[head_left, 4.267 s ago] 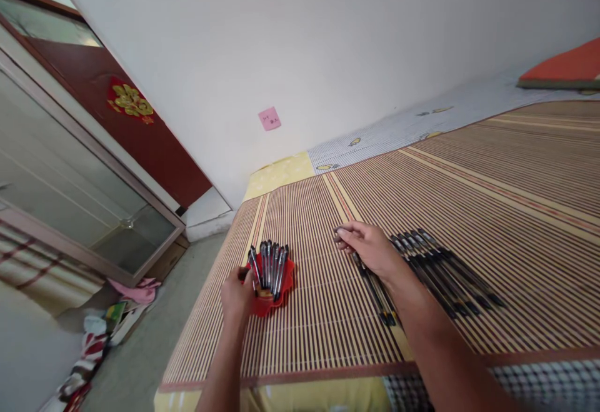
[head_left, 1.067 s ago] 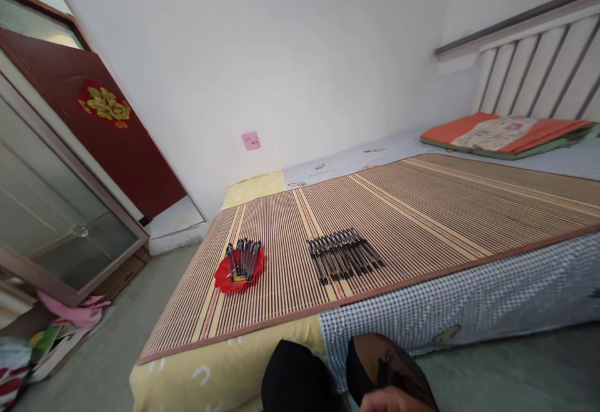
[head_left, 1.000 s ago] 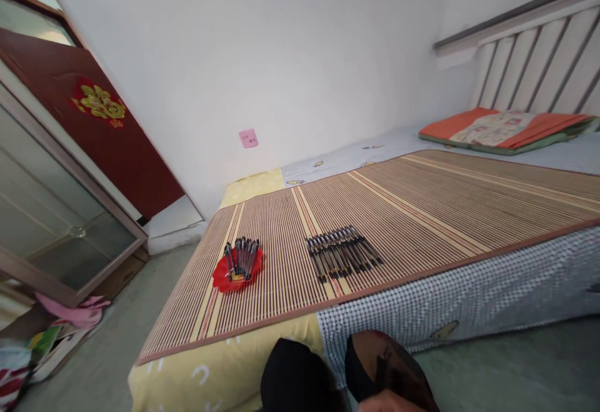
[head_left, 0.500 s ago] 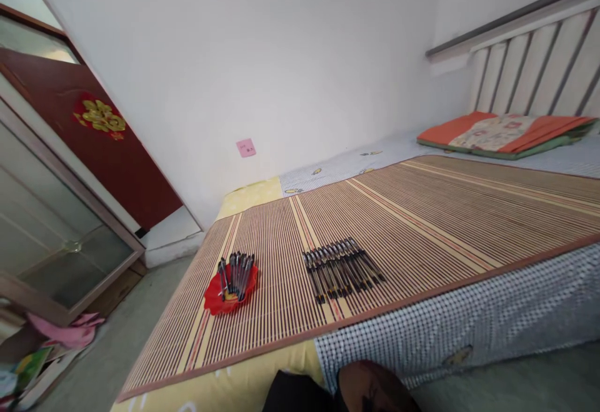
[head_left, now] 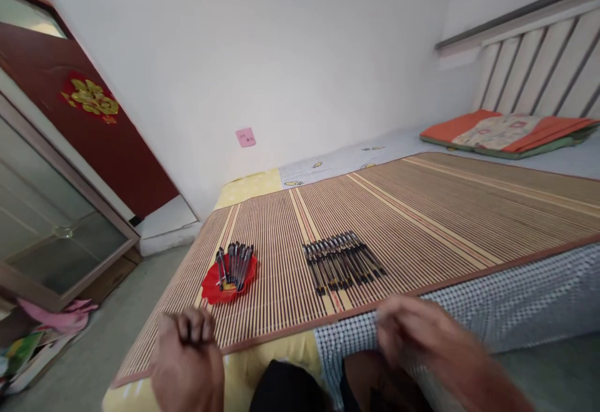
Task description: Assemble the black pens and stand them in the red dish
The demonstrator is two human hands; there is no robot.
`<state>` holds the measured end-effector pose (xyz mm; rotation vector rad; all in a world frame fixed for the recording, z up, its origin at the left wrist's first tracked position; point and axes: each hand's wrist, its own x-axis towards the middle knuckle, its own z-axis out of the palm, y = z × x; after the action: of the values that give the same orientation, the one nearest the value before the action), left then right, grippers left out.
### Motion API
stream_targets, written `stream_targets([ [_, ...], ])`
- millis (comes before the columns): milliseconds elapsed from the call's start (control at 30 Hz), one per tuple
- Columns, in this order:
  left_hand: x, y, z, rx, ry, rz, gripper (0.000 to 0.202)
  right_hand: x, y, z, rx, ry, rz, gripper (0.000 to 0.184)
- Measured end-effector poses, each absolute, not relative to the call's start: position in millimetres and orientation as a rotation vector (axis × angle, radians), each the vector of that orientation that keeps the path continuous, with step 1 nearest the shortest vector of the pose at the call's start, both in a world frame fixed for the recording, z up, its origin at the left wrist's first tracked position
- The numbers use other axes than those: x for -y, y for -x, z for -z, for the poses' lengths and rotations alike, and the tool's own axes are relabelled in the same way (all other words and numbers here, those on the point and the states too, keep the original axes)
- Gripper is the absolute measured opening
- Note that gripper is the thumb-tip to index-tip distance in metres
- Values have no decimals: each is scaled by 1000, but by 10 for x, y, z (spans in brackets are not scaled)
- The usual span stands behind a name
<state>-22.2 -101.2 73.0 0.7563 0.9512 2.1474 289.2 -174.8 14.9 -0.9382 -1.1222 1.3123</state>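
My left hand is above the near left edge of the bamboo mat, fingers curled into a loose fist, with nothing seen in it. Just beyond it sits a red scalloped plate holding several dark pens, which lean over its rim. At the near edge of the bed, my right hand is smeared by motion; its fingers look bent and I cannot make out what, if anything, is in them. Farther in than the right hand, a row of several black pens lies side by side on the mat.
A folded orange and green quilt lies at the far right by the white radiator. A pink note is stuck to the wall. On the left are a dark red door and items on the floor. My knees touch the near side.
Both of my hands have come into view from below, one at each side of my knees. The view has shifted slightly. The pens and plate stay in place on the mat.
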Motion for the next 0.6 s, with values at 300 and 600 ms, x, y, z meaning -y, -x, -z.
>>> stream_targets([
  [300,-56,-357,-450,-727,-284,-1837,35,570,-2219,-411,1384,1161,-362,18],
  [600,-121,-598,458,-1104,-338,-1875,33,149,-1952,241,1848,1928,-342,10],
])
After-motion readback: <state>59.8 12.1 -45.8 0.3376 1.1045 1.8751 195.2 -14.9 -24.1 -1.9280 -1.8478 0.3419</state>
